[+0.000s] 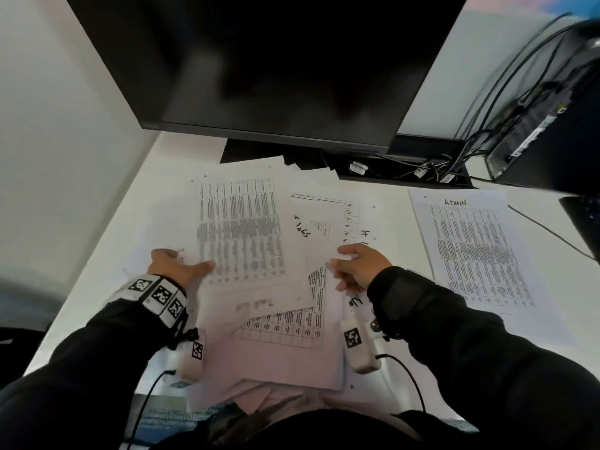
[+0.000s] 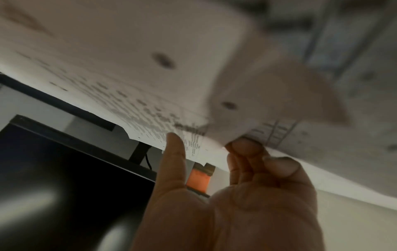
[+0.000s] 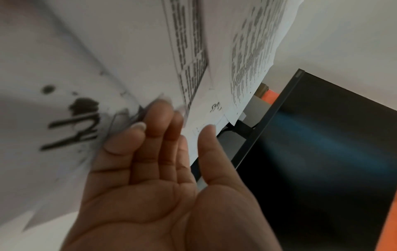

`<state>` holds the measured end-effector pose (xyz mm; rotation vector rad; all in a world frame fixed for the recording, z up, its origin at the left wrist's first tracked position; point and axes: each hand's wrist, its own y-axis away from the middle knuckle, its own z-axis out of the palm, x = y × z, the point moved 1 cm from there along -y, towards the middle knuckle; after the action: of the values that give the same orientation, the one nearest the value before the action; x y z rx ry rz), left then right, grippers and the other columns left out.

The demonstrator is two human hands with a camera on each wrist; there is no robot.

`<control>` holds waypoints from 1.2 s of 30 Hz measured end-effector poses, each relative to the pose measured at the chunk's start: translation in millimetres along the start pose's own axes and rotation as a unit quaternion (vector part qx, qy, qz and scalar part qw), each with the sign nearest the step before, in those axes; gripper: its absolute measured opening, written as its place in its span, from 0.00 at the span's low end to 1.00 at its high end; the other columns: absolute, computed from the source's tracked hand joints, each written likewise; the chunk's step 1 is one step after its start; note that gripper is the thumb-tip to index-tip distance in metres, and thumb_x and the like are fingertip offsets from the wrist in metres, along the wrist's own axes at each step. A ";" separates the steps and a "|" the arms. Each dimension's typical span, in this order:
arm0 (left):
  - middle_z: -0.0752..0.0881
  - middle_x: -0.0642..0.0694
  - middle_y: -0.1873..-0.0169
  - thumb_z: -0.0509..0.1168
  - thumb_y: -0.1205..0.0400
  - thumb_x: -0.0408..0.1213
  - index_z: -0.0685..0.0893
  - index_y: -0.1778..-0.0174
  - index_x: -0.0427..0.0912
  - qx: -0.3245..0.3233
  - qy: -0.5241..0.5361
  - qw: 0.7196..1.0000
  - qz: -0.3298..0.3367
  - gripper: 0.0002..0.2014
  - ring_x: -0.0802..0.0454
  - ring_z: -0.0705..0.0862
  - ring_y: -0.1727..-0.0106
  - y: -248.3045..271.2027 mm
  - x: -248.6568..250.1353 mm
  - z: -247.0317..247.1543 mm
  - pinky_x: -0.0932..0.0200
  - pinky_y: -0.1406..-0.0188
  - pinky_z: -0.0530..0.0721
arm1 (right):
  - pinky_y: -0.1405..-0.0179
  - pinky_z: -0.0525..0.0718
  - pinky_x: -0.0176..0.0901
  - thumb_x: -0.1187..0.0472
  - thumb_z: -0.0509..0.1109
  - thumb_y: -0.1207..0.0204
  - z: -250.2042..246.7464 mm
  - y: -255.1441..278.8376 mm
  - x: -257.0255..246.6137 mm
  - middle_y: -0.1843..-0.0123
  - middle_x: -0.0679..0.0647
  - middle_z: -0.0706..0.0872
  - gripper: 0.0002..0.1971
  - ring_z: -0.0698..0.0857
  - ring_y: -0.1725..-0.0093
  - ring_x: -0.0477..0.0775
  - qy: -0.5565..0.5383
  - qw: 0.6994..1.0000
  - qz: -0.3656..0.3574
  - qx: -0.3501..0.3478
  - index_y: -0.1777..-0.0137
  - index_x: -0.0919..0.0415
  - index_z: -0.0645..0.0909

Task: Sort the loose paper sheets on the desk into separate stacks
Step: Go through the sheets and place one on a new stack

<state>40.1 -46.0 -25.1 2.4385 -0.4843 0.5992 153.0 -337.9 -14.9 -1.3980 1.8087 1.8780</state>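
A loose pile of printed sheets (image 1: pixel 318 222) covers the middle of the white desk (image 1: pixel 97 248). My left hand (image 1: pixel 186 259) grips the left edge of a dense table sheet (image 1: pixel 240 228), thumb on top and fingers curled beneath it (image 2: pixel 247 149). That sheet is lifted and blurred. My right hand (image 1: pixel 341 258) lies at the pile's right side with nearly straight fingers (image 3: pixel 159 115) touching a sheet with black handwriting (image 3: pixel 71 122). An edge of another sheet runs between its thumb and fingers. A single sheet marked ADMIN (image 1: pixel 470 248) lies flat at the right.
A large dark monitor (image 1: pixel 259 66) stands behind the pile, its base partly under the far sheets. Tangled cables (image 1: pixel 422 170) and a black box (image 1: pixel 535 134) sit at the back right. A dark object (image 1: pixel 582 219) is at the right edge. A wall bounds the left.
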 end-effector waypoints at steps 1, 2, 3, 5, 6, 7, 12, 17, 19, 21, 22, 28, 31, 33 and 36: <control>0.79 0.36 0.38 0.79 0.34 0.48 0.70 0.34 0.37 -0.009 -0.012 1.000 0.009 0.37 0.38 0.79 0.39 0.1 -0.8 2.5 0.52 0.48 0.75 | 0.77 0.77 0.38 0.59 0.72 0.25 3.1 -2.0 -0.6 0.59 0.61 0.84 0.21 0.80 0.76 0.53 0.003 1.000 0.002 0.011 0.35 0.56 0.71; 0.81 0.37 0.40 0.77 0.32 0.47 0.72 0.36 0.37 -0.019 -0.036 0.999 0.029 0.33 0.39 0.80 0.41 0.2 -0.5 3.6 0.54 0.51 0.74 | 0.77 0.76 0.38 0.57 0.73 0.25 6.0 -2.6 -1.8 0.60 0.61 0.84 0.20 0.79 0.76 0.52 0.013 1.000 0.000 0.023 0.37 0.56 0.71; 0.83 0.38 0.42 0.75 0.29 0.47 0.75 0.37 0.37 -0.035 -0.065 0.996 0.055 0.29 0.40 0.81 0.43 -1.0 -0.5 5.0 0.55 0.52 0.73 | 0.77 0.77 0.38 0.54 0.73 0.26 8.2 -4.1 -2.6 0.63 0.59 0.83 0.19 0.77 0.76 0.52 0.033 0.999 -0.004 0.035 0.39 0.56 0.73; 0.85 0.39 0.49 0.71 0.25 0.45 0.80 0.42 0.37 -0.072 -0.103 0.988 0.095 0.20 0.42 0.81 0.51 -4.4 -2.0 6.9 0.57 0.55 0.73 | 0.69 0.81 0.41 0.49 0.73 0.27 12.8 -8.8 -4.4 0.67 0.56 0.81 0.16 0.77 0.73 0.51 0.091 0.994 -0.014 0.053 0.46 0.55 0.74; 0.85 0.39 0.52 0.70 0.23 0.45 0.81 0.45 0.37 -0.090 -0.113 0.984 0.107 0.17 0.44 0.80 0.54 -5.5 -3.4 7.3 0.58 0.57 0.72 | 0.60 0.84 0.45 0.47 0.73 0.28 15.1 -11.2 -5.5 0.64 0.54 0.81 0.17 0.78 0.69 0.52 0.120 0.991 -0.019 0.057 0.47 0.54 0.74; 0.86 0.38 0.53 0.69 0.23 0.44 0.82 0.47 0.38 -0.103 -0.124 0.980 0.119 0.15 0.46 0.80 0.56 -6.2 -4.7 7.1 0.58 0.57 0.73 | 0.51 0.84 0.49 0.46 0.72 0.28 17.0 -14.4 -5.9 0.60 0.53 0.81 0.18 0.79 0.63 0.54 0.141 0.988 -0.025 0.061 0.45 0.54 0.74; 0.88 0.44 0.50 0.69 0.22 0.36 0.85 0.43 0.42 -0.153 -0.096 0.972 0.149 0.12 0.48 0.84 0.54 -12.3 -9.3 -5.9 0.59 0.50 0.77 | 0.55 0.89 0.57 0.60 0.66 0.20 20.9 -20.8 -8.8 0.66 0.59 0.80 0.07 0.77 0.73 0.56 0.054 0.993 -0.032 0.099 0.60 0.58 0.74; 0.84 0.47 0.44 0.72 0.26 0.43 0.85 0.47 0.44 -0.082 -0.241 0.950 0.183 0.13 0.44 0.81 0.45 -29.5 -12.1 -28.5 0.52 0.41 0.77 | 0.59 0.89 0.50 0.68 0.59 0.18 0.3 -18.4 -15.0 0.67 0.61 0.86 0.08 0.84 0.73 0.55 0.026 0.986 -0.087 0.140 0.52 0.62 0.80; 0.79 0.48 0.36 0.74 0.28 0.40 0.85 0.43 0.43 -0.031 -0.273 0.937 0.215 0.17 0.41 0.77 0.37 -29.3 -6.5 -35.8 0.48 0.37 0.76 | 0.60 0.86 0.46 0.68 0.58 0.18 -9.8 -14.6 -15.6 0.73 0.56 0.87 0.12 0.84 0.71 0.55 0.030 0.982 -0.116 0.149 0.59 0.58 0.81; 0.73 0.52 0.29 0.74 0.28 0.38 0.85 0.41 0.48 -0.015 -0.287 0.922 0.260 0.19 0.40 0.70 0.31 -29.0 0.7 -41.0 0.47 0.32 0.72 | 0.65 0.85 0.39 0.68 0.58 0.17 -16.5 -8.2 -17.7 0.74 0.56 0.84 0.14 0.83 0.69 0.57 0.024 0.980 -0.135 0.141 0.60 0.56 0.81; 0.70 0.53 0.26 0.73 0.28 0.38 0.85 0.40 0.50 -0.022 -0.288 0.915 0.281 0.19 0.40 0.67 0.28 -29.1 4.5 -42.6 0.46 0.30 0.69 | 0.68 0.85 0.35 0.68 0.58 0.17 -18.7 -5.4 -19.2 0.72 0.58 0.83 0.13 0.83 0.67 0.58 0.014 0.980 -0.143 0.135 0.59 0.57 0.80; 0.82 0.46 0.40 0.76 0.31 0.27 0.74 0.42 0.49 -0.174 -0.071 0.934 0.305 0.27 0.48 0.79 0.38 -18.0 32.3 -33.2 0.55 0.36 0.73 | 0.66 0.85 0.30 0.68 0.58 0.17 -17.0 1.3 -29.4 0.69 0.57 0.82 0.09 0.87 0.66 0.56 -0.012 0.980 -0.179 0.091 0.54 0.63 0.80; 0.88 0.48 0.53 0.78 0.33 0.31 0.67 0.52 0.58 -0.190 0.049 0.945 0.262 0.28 0.47 0.87 0.51 -13.1 34.4 -24.2 0.45 0.42 0.82 | 0.67 0.86 0.32 0.69 0.60 0.18 -12.7 4.1 -32.7 0.69 0.59 0.82 0.07 0.85 0.72 0.50 -0.027 0.978 -0.188 0.088 0.49 0.66 0.80; 0.89 0.50 0.58 0.77 0.31 0.30 0.67 0.47 0.62 -0.172 0.066 0.951 0.248 0.30 0.49 0.88 0.54 -9.7 32.9 -19.5 0.48 0.45 0.82 | 0.68 0.87 0.38 0.70 0.60 0.18 -12.4 4.2 -31.1 0.67 0.60 0.81 0.07 0.84 0.75 0.49 -0.058 0.981 -0.158 0.099 0.47 0.64 0.78; 0.87 0.50 0.53 0.74 0.27 0.31 0.71 0.31 0.48 -0.185 -0.019 0.950 0.251 0.30 0.52 0.84 0.50 -1.5 28.0 -16.1 0.58 0.46 0.76 | 0.69 0.82 0.42 0.73 0.56 0.18 -14.7 3.2 -19.1 0.60 0.61 0.84 0.11 0.83 0.70 0.54 -0.056 0.989 -0.049 0.129 0.45 0.61 0.78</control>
<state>59.2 -40.7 0.5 1.9702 -1.1443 0.5972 168.2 -342.6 3.4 -1.2422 1.8151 1.5754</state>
